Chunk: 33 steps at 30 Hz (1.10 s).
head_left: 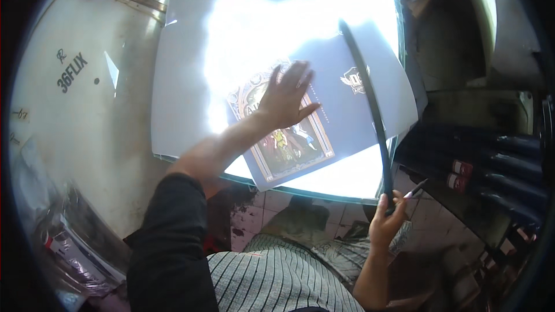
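1. Under the left hand: printed sheet, blue-grey with a framed colour picture, lying on a bright lit table; fingers spread wide, palm pressed flat on the sheet
2. Right hand: closed around the near end of a long dark ruler, with a thin pen-like tool between the fingers
3. Ruler: slanting across the sheet, right of the left hand
4. Right of the right hand: dark rolls, stacked
5. Left of the left arm: pale drum
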Each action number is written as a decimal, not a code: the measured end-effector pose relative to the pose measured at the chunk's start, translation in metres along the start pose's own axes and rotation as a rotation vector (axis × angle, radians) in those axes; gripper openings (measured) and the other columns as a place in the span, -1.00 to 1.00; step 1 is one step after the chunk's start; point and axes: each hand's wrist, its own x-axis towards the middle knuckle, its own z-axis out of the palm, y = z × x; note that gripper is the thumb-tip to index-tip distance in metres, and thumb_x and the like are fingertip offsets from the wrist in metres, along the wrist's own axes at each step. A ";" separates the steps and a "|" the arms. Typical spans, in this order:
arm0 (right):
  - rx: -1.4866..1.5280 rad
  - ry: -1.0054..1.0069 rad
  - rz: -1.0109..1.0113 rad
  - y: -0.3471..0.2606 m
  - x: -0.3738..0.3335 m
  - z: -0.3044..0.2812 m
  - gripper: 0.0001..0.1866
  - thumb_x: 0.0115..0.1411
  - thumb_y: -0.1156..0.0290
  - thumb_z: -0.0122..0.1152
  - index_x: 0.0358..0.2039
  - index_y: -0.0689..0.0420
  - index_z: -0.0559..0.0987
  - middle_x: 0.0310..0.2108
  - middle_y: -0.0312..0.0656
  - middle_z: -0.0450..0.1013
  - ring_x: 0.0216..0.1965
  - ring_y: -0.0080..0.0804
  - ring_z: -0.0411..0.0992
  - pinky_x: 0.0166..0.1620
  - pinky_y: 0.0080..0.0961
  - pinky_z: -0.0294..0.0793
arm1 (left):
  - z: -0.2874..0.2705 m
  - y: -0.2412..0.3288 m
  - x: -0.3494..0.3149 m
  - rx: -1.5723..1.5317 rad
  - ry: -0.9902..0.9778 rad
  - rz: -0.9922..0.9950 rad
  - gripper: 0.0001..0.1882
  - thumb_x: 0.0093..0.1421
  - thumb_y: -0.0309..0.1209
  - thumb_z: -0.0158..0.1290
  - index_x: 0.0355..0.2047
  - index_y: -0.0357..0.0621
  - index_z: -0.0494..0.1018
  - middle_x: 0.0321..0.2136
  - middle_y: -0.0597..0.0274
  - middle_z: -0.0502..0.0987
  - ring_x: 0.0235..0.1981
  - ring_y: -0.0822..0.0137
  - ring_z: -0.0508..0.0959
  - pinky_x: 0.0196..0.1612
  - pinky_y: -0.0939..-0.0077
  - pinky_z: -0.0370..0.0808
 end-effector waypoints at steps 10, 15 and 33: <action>0.029 -0.154 -0.184 -0.006 -0.029 0.052 -0.75 0.29 0.45 0.26 -0.07 0.21 0.48 -0.22 0.01 0.52 -0.20 0.01 0.54 -0.12 -0.19 0.52 | 0.011 -0.046 0.012 -0.180 0.184 -0.139 -0.32 0.41 -0.01 -0.09 0.36 -0.22 0.17 0.32 -0.08 0.25 0.37 -0.07 0.21 0.39 0.06 0.20; 0.026 -0.182 -0.148 -0.009 -0.034 0.060 -0.73 0.28 0.45 0.26 -0.05 0.25 0.48 -0.20 0.05 0.52 -0.16 0.06 0.55 -0.12 -0.14 0.54 | 0.012 -0.047 0.013 -0.202 0.173 -0.172 -0.27 0.41 0.03 -0.14 0.37 -0.27 0.15 0.36 -0.14 0.20 0.40 -0.12 0.16 0.42 -0.01 0.10; -0.129 -0.126 -0.402 -0.011 -0.042 0.065 -0.52 0.13 0.74 0.20 0.09 0.19 0.45 0.05 0.07 0.47 0.03 0.08 0.44 0.07 -0.08 0.44 | 0.014 -0.045 0.019 -0.094 0.084 -0.224 -0.08 0.34 0.28 -0.17 0.41 -0.24 0.06 0.46 -0.09 0.01 0.51 0.03 -0.06 0.49 -0.09 -0.20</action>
